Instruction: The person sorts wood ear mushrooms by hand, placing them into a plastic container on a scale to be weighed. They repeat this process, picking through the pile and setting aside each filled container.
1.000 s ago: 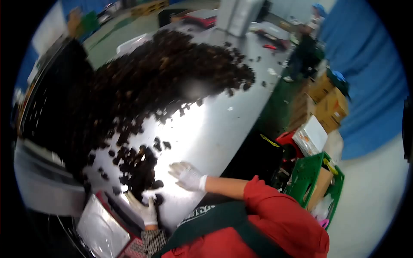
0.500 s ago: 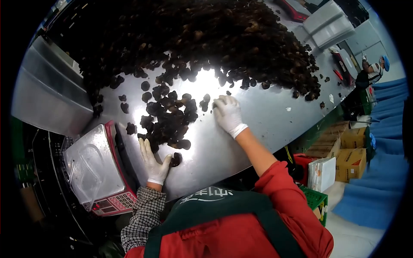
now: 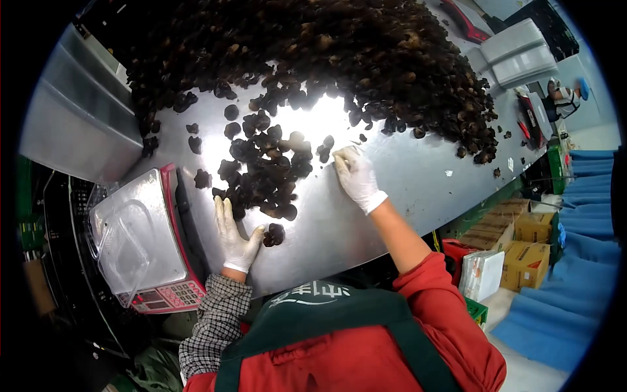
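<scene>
On the metal table (image 3: 346, 235), my white-gloved left hand (image 3: 235, 240) rests flat with its thumb spread. A dark brown, mushroom-like piece (image 3: 273, 235) lies just beside that thumb. Beyond the fingertips is a loose cluster (image 3: 271, 170) of similar dark pieces. My right hand (image 3: 357, 176), also gloved in white, has its fingers bent and drawn together at the tabletop. Whether anything sits between those fingertips is hidden. A few small pieces (image 3: 324, 149) lie just left of it.
A large heap (image 3: 313, 59) of the dark pieces covers the far side. At left stand a scale (image 3: 140, 235) and a metal bin (image 3: 78, 111). White trays (image 3: 519, 52) and another scale (image 3: 535, 121) are at right. Cardboard boxes (image 3: 526, 261) stand on the floor; a person (image 3: 567, 98) is beyond.
The view has shifted slightly. My left hand stays by the cluster and the single piece by its thumb. My right hand's fingers look a little more drawn in.
</scene>
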Motion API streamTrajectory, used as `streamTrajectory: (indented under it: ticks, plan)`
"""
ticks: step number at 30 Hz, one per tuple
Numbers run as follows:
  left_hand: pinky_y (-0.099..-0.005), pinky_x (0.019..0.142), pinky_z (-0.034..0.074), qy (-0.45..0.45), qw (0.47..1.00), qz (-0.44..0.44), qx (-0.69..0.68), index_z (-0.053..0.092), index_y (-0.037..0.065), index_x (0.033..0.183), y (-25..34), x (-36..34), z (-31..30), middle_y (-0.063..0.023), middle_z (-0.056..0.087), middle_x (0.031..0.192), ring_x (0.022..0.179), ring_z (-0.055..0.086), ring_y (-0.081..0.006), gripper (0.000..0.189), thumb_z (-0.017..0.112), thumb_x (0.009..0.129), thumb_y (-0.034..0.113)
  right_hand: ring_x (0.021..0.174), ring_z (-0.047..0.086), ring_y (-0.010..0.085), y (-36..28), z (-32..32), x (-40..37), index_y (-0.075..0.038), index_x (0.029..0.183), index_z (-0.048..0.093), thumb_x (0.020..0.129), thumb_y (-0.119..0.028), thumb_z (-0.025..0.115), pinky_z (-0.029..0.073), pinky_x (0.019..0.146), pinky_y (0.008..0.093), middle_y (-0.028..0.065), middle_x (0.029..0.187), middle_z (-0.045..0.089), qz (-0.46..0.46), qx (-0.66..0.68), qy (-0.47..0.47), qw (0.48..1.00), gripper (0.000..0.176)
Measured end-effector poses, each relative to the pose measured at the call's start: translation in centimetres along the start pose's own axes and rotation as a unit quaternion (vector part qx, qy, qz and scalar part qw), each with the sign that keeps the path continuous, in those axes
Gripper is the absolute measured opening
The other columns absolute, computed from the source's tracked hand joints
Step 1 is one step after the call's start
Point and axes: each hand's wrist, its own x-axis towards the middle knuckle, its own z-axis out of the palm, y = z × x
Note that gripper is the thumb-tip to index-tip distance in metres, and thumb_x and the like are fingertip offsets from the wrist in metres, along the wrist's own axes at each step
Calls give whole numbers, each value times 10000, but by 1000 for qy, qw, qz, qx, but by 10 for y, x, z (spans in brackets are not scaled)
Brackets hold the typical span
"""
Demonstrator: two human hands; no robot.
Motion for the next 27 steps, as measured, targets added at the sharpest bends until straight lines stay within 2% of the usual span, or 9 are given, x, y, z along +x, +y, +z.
streamTrajectory:
  ticks: [3, 4, 5, 7, 11, 15, 21, 24, 27]
  plan:
    - [-469, 1116, 227, 4, 1000, 4, -6, 244, -1, 1445, -2, 0, 3, -282, 203, 1492, 1380, 229, -418, 961, 752, 736, 403, 819, 597, 302, -1, 12, -16, -36, 882, 626, 786, -123, 623, 484, 732, 416, 103, 884, 626, -148, -115, 17, 982, 130]
    - [-474, 1111, 233, 3, 1000, 3, 6, 247, 1, 1444, -2, 0, 2, -281, 209, 1491, 1376, 237, -420, 962, 741, 741, 433, 995, 579, 319, -10, 24, -28, -12, 996, 617, 816, -185, 603, 455, 883, 441, 151, 1027, 620, -157, -139, -37, 977, 250]
    - [-474, 1112, 232, 5, 1000, 7, 6, 248, 2, 1444, -2, 1, 2, -280, 210, 1491, 1375, 239, -420, 956, 738, 744, 431, 1199, 476, 333, -17, 39, -43, 6, 1163, 554, 826, -277, 605, 320, 1051, 501, 192, 1232, 538, -170, -225, -84, 956, 443]
    - [-476, 1113, 230, 7, 1000, 16, 5, 251, 3, 1444, -3, 1, 3, -277, 211, 1492, 1374, 243, -419, 945, 733, 750, 427, 1357, 300, 318, -27, 50, -51, 15, 1304, 451, 837, -372, 599, 146, 1128, 549, 208, 1388, 404, -107, -258, -106, 955, 624]
    - [-473, 1118, 224, -4, 1000, 15, 4, 255, 2, 1443, -1, 3, 1, -271, 215, 1494, 1374, 247, -415, 911, 720, 763, 389, 1361, 271, 379, -12, -1, -62, -3, 1384, 373, 842, -447, 602, 114, 1114, 586, 222, 1443, 331, 59, -291, -143, 944, 737]
    - [-468, 1122, 219, -9, 1000, 22, 0, 253, -4, 1444, -3, 1, 2, -268, 225, 1490, 1375, 246, -411, 892, 697, 781, 395, 1331, 292, 436, 47, -87, -144, 29, 1388, 347, 840, -329, 625, 165, 1084, 606, 301, 1424, 309, 224, -449, 23, 864, 712]
    - [-470, 1127, 202, 0, 1000, 24, -5, 256, -27, 1433, -4, 1, 3, -278, 210, 1490, 1378, 231, -417, 886, 658, 810, 459, 1350, 295, 397, 4, -37, -98, 33, 1373, 355, 835, -233, 604, 175, 1105, 574, 279, 1418, 336, 90, -312, -20, 945, 650]
    - [-470, 1127, 199, -2, 1000, 24, 1, 256, -40, 1427, -4, 0, 2, -285, 208, 1486, 1378, 229, -421, 885, 643, 817, 472, 1373, 271, 377, 14, -2, -40, 27, 1351, 387, 875, -306, 562, 147, 1122, 569, 244, 1420, 364, 41, -269, -5, 962, 606]
    - [-468, 1128, 198, -11, 1000, 21, 9, 255, -39, 1428, -4, 0, 2, -286, 206, 1488, 1380, 225, -419, 882, 642, 819, 467, 1417, 189, 347, 17, 2, -4, 28, 1404, 329, 905, -464, 476, 76, 1146, 546, 228, 1487, 277, 13, -302, -125, 945, 716]
